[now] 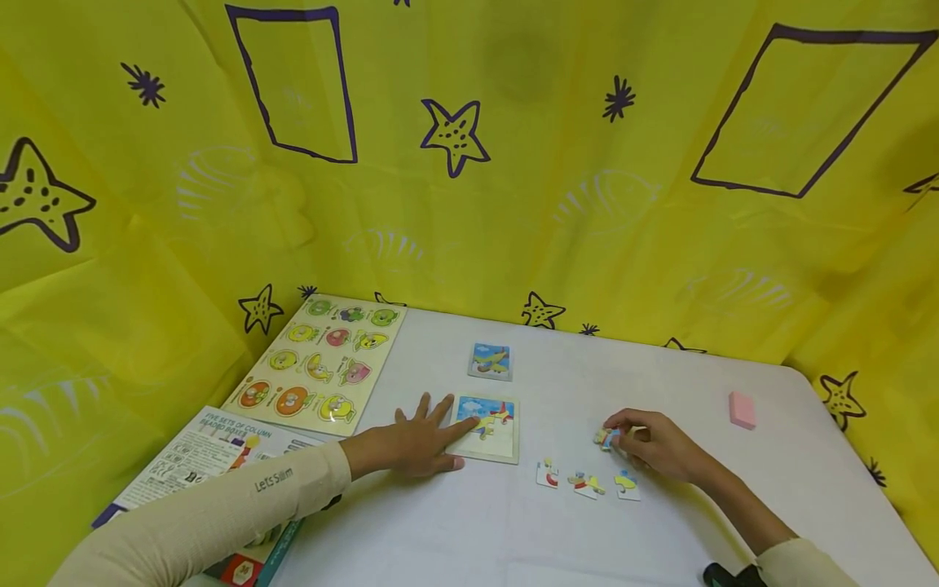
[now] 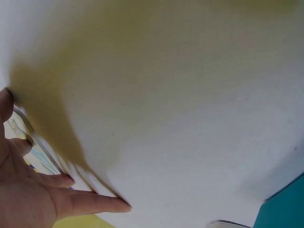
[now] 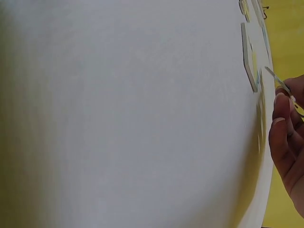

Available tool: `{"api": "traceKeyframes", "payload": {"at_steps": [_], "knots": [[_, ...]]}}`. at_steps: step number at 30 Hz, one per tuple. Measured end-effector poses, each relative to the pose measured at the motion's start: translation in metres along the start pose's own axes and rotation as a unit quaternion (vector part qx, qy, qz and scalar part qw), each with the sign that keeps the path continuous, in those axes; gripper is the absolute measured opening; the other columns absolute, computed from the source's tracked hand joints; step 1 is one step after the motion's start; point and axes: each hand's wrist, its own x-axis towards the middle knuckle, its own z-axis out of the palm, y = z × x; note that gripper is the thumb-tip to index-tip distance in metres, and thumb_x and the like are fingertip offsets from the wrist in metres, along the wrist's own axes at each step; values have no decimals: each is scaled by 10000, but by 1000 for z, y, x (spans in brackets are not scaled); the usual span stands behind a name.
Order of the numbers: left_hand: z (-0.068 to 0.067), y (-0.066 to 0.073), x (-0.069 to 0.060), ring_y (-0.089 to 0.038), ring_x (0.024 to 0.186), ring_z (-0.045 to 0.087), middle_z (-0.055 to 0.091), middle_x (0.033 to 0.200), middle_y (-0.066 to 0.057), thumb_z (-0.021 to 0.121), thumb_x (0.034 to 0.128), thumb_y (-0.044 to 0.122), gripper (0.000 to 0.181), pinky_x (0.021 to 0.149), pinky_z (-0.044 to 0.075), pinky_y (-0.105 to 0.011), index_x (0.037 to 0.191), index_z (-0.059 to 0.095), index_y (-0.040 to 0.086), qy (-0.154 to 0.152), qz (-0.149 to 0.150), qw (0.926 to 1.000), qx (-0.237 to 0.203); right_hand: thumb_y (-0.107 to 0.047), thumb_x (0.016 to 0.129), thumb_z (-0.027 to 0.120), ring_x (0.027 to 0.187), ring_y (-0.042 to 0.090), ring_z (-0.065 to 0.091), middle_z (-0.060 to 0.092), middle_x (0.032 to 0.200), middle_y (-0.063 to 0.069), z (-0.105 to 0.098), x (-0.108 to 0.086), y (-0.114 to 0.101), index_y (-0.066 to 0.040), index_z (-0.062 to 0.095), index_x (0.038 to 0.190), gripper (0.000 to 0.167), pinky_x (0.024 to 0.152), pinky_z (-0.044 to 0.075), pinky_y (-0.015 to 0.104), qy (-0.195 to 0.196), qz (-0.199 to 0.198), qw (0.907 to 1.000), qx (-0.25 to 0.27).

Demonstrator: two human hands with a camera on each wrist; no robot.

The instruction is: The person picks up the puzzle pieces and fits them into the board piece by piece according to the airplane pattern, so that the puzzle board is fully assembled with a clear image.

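With its fingers spread, my left hand [image 1: 425,440] rests at the left side of a small puzzle board [image 1: 501,447]; one finger reaches onto the board's airplane picture. In the left wrist view, the left hand's fingers [image 2: 95,204] are stretched out along the board's edge. My right hand [image 1: 656,444] pinches a puzzle piece [image 1: 606,439] between thumb and fingers, and the same puzzle piece [image 3: 278,80] appears edge-on in the right wrist view. Three loose pieces lie below it in a row: a left piece [image 1: 547,474], a middle piece [image 1: 587,485] and a right piece [image 1: 627,486].
A small airplane picture board [image 1: 491,361] lies behind the puzzle board. At the left are a fruit board [image 1: 337,359] and a beaded-box package [image 1: 191,461]. A pink block [image 1: 742,410] stands at the right. Yellow patterned cloth [image 1: 513,204] borders the white table [image 1: 440,538].
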Motion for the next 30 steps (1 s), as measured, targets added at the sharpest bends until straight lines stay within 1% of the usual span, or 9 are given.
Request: {"api": "traceKeyframes", "payload": {"at_steps": [7, 13, 17, 26, 30], "knots": [[-3, 2, 1, -543, 1498, 125, 121, 1684, -160, 483, 997, 587, 673, 1056, 269, -776, 1591, 248, 375, -37, -21, 10000, -35, -28, 957, 634, 548, 62, 495, 614, 978, 137, 4, 2, -4, 53, 654, 1190, 247, 519, 454, 211, -51, 44, 10000, 72], [-1, 1, 1, -538, 1500, 127, 126, 1684, -156, 489, 993, 589, 673, 1059, 270, -772, 1589, 254, 381, -13, -56, 10000, -31, -59, 933, 683, 566, 19, 476, 608, 977, 113, 7, 4, -9, 34, 662, 1195, 278, 532, 428, 189, -27, 66, 10000, -27], [-1, 2, 1, -540, 1499, 130, 127, 1684, -154, 488, 993, 589, 672, 1058, 273, -771, 1588, 254, 383, -11, -51, 10000, -10, -59, 919, 698, 582, 20, 490, 613, 995, 109, 9, 4, -10, 25, 662, 1206, 301, 550, 433, 188, -46, 69, 10000, -43], [-3, 3, 1, -523, 1512, 95, 99, 1690, -145, 492, 996, 579, 677, 1078, 245, -768, 1592, 225, 399, -195, -152, 9997, -48, -56, 902, 713, 597, 29, 504, 609, 1019, 139, 14, 9, -19, 8, 660, 1212, 320, 545, 440, 197, -122, 19, 9999, -34], [-4, 3, 1, -522, 1512, 94, 95, 1691, -142, 487, 998, 578, 673, 1082, 248, -762, 1592, 226, 399, -236, -148, 9996, -41, -56, 900, 719, 585, 22, 498, 608, 1019, 152, 17, 11, -20, 7, 660, 1200, 312, 533, 437, 197, -170, -86, 9998, 78]]}}
